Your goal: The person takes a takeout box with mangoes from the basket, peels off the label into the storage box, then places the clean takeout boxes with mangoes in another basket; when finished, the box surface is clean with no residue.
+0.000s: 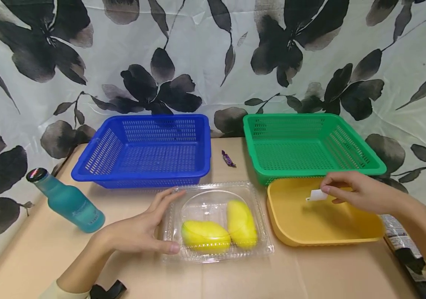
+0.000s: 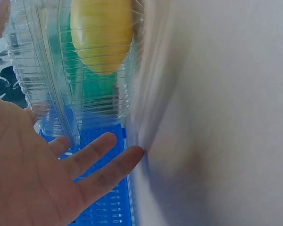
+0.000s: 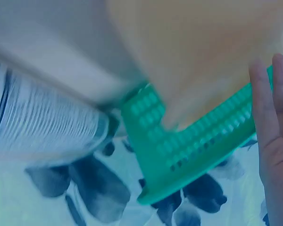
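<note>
A clear plastic clamshell container (image 1: 218, 259) with two yellow mangoes, a left one (image 1: 205, 236) and a right one (image 1: 242, 224), sits at the front middle of the table with its lid down. My left hand (image 1: 138, 226) is at its left side, thumb near the front corner and fingers at the back corner. Those fingers (image 2: 99, 160) are spread and fairly straight in the left wrist view. Between thumb and fingertips, my right hand (image 1: 362, 193) pinches a small white piece (image 1: 317, 195) above the yellow tray (image 1: 285, 236); its exact kind I cannot tell.
Behind stand a blue basket (image 1: 142, 182) and a green basket (image 1: 261, 168), with a purple wrapped candy (image 1: 228, 158) between them. A teal bottle (image 1: 76, 207) leans at the left. To the right of the tray lies a dark-and-white package (image 1: 403, 236). Flowered cloth (image 1: 216, 54) hangs behind.
</note>
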`<state>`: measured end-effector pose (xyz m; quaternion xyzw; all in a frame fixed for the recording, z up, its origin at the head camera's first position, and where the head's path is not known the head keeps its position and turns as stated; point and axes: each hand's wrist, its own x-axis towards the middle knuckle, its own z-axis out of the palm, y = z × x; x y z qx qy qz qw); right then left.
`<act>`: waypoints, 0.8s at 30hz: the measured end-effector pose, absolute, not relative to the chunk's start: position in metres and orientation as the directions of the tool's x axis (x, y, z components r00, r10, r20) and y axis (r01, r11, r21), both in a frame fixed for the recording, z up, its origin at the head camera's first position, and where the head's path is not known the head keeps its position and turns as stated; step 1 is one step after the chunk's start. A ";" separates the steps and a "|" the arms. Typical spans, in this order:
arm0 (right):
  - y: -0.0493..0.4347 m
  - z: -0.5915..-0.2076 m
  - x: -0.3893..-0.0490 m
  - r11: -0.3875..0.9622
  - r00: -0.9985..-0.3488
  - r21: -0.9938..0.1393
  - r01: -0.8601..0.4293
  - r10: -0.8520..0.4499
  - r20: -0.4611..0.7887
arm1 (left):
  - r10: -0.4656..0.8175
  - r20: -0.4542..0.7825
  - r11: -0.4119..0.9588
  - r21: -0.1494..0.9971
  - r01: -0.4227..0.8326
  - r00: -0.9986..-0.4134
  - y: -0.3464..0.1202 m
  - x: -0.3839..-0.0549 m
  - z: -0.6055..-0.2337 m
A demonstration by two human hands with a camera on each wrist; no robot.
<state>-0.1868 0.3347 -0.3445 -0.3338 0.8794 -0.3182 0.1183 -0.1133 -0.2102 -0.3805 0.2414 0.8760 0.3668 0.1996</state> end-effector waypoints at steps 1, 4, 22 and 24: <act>0.340 -0.344 -0.186 0.584 -0.750 -0.628 -0.514 -0.662 -0.002 | 0.571 -0.181 0.615 0.741 0.270 -0.801 -0.209 -0.113 -0.382; 0.352 -0.347 -0.185 0.610 -0.755 -0.578 -0.542 -0.655 0.017 | 0.576 -0.189 0.616 0.740 0.270 -0.795 -0.208 -0.113 -0.383; 0.357 -0.374 -0.182 0.729 -0.796 -0.339 -0.595 -0.592 0.124 | 0.585 -0.181 0.621 0.727 0.294 -0.790 -0.216 -0.113 -0.374; 0.358 -0.373 -0.181 0.720 -0.779 -0.322 -0.615 -0.619 0.105 | 0.586 -0.189 0.619 0.731 0.285 -0.788 -0.214 -0.113 -0.375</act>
